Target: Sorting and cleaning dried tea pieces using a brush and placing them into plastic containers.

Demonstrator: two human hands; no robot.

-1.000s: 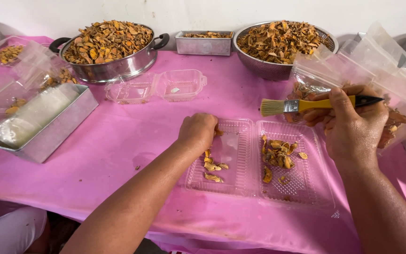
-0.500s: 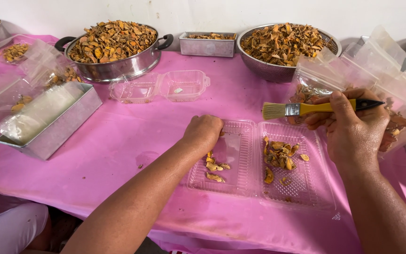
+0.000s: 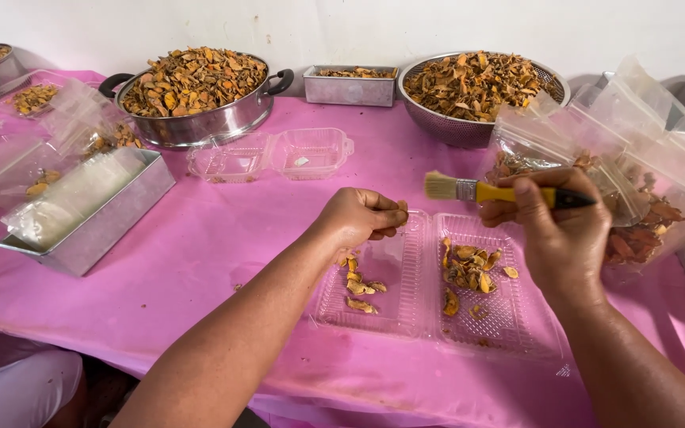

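On pink tablecloth (image 3: 223,238), centre-front: open clear hinged clamshell tray (image 3: 406,317), two halves side by side.
- L half: few dried orange-yellow slices (image 3: 358,287), sparse. R half: larger heap of slices (image 3: 469,269), some loose bits nr front.
- Left hand (image 3: 358,218): over back edge of L half, fingers pinched shut on one small dried piece (image 3: 400,207), held above tray.
- Right hand (image 3: 564,230): over R half, clenched round paintbrush (image 3: 501,192), yellow handle w/ black end, metal ferrule, pale bristles pointing left toward pinched piece, close but apart.
- Step in hand, as judged: brushing pinched piece clean. Best done w/ light strokes, piece kept over tray so dust & crumbs fall inside; pinch at edge only, leaving faces bare for bristles; gentle pressure, slices look brittle.

Surrounds:
- Back L: steel pot (image 3: 200,119) w/ black handles, heaped w/ slices. Back R: steel colander (image 3: 453,127), same fill. Between: small steel rect. tin (image 3: 350,91).
- Mid: second empty clamshell (image 3: 279,154), open.
- L: long steel tray (image 3: 97,238) w/ stacked clear bags.
- R: clear bags (image 3: 652,214) w/ darker reddish slices.
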